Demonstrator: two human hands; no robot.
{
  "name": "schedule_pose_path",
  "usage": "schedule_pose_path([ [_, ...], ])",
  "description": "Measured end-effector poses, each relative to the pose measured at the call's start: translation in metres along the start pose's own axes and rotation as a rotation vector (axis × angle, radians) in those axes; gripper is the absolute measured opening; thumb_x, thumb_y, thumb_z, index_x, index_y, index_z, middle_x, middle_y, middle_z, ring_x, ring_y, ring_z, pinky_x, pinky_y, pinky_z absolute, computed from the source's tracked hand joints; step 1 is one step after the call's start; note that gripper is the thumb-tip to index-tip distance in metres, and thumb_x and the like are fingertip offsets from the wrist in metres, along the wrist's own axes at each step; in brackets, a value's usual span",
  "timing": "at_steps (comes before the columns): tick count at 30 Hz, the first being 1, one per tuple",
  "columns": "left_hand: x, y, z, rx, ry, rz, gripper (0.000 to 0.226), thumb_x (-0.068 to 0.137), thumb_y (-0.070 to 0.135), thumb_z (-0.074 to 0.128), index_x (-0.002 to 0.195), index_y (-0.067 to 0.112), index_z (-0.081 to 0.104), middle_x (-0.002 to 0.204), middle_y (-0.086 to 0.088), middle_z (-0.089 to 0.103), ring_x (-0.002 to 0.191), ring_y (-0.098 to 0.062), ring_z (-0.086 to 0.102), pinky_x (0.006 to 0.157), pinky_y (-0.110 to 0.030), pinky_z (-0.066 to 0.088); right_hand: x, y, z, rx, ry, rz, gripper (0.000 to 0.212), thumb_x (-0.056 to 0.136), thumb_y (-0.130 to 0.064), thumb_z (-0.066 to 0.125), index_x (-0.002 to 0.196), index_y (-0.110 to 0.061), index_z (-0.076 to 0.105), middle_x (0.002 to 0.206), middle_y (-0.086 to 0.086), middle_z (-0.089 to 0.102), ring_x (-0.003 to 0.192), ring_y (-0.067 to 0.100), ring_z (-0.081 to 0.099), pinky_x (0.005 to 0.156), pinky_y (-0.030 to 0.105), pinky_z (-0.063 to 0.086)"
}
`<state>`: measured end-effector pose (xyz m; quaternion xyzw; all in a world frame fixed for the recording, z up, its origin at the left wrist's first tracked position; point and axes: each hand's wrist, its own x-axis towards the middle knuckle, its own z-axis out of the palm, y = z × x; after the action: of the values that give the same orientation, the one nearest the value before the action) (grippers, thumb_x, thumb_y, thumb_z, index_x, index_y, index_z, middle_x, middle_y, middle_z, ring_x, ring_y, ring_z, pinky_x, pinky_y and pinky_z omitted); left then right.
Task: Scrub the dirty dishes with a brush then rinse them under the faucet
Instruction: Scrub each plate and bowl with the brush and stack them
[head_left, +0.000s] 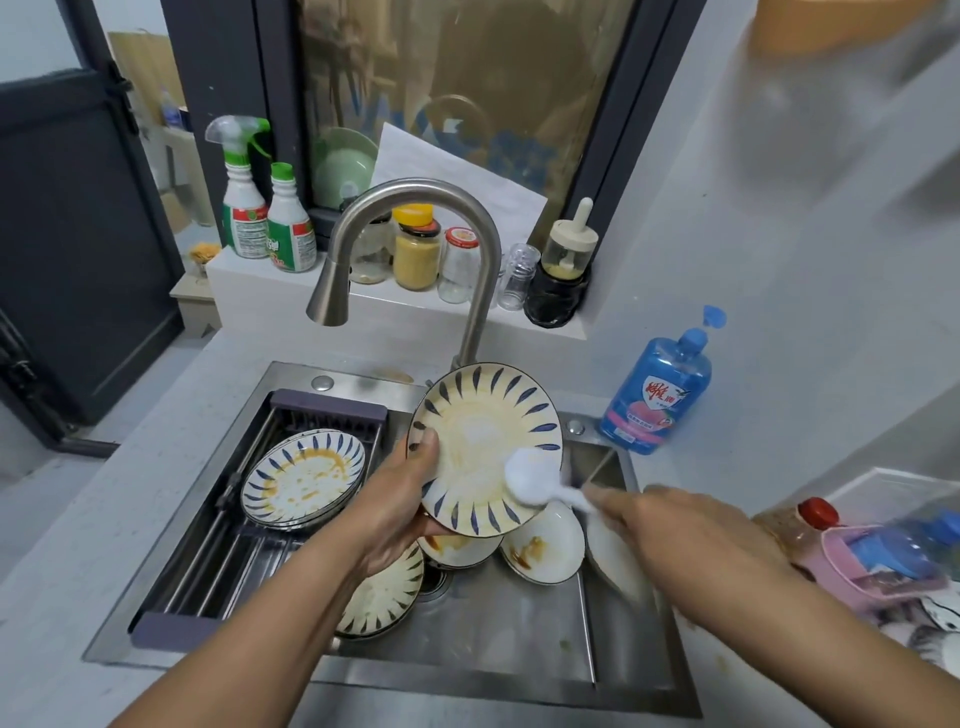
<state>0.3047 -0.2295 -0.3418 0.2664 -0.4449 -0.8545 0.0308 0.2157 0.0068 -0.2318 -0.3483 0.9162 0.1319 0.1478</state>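
Observation:
My left hand (402, 499) grips a tilted plate with blue leaf marks (478, 431) above the sink, thumb on its left rim. Yellowish smears cover the plate's middle. My right hand (675, 530) holds a white brush (530, 480) whose head presses on the plate's lower right; it is blurred by motion. A stained stack of plates (304, 478) lies on the drying rack (249, 519) at the left. More dirty plates (545, 545) and a patterned one (387, 597) lie in the sink basin (493, 623). The faucet (410, 208) arches above, with no water running.
A blue soap pump bottle (657, 395) stands right of the sink. Spray bottles (244, 208) and several jars (415, 249) line the window ledge behind the faucet. A pink container with bottles (878, 561) sits on the right counter.

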Motion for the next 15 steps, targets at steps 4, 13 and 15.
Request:
schedule_pose_path([
  [4, -0.002, -0.001, 0.008, 0.065, -0.079, -0.040, 0.044, 0.105, 0.047, 0.043, 0.143, 0.026, 0.048, 0.127, -0.004, 0.071, 0.112, -0.027, 0.071, 0.087, -0.062, 0.057, 0.019, 0.001, -0.011, -0.010, 0.191, 0.064, 0.049, 0.109, -0.032, 0.035, 0.151, -0.054, 0.022, 0.126, 0.003, 0.057, 0.110, 0.031, 0.061, 0.086, 0.039, 0.052],
  [13, -0.003, -0.004, 0.011, -0.110, -0.050, -0.034, 0.076, 0.086, 0.070, 0.041, 0.136, 0.015, 0.055, 0.122, -0.014, 0.067, 0.095, -0.032, 0.074, 0.071, -0.063, 0.060, 0.028, -0.018, 0.005, 0.213, 0.079, -0.205, 0.042, 0.105, -0.058, 0.035, 0.146, -0.064, 0.031, 0.119, -0.011, 0.062, 0.108, 0.018, 0.058, 0.086, 0.036, 0.051],
  [15, -0.004, -0.003, 0.009, -0.130, 0.002, -0.014, 0.068, 0.092, 0.068, 0.037, 0.129, 0.014, 0.058, 0.105, -0.010, 0.077, 0.084, -0.029, 0.076, 0.063, -0.054, 0.063, 0.022, -0.016, 0.007, 0.166, 0.020, -0.227, 0.042, 0.105, -0.057, 0.035, 0.146, -0.064, 0.031, 0.113, -0.011, 0.061, 0.102, 0.016, 0.058, 0.084, 0.036, 0.051],
])
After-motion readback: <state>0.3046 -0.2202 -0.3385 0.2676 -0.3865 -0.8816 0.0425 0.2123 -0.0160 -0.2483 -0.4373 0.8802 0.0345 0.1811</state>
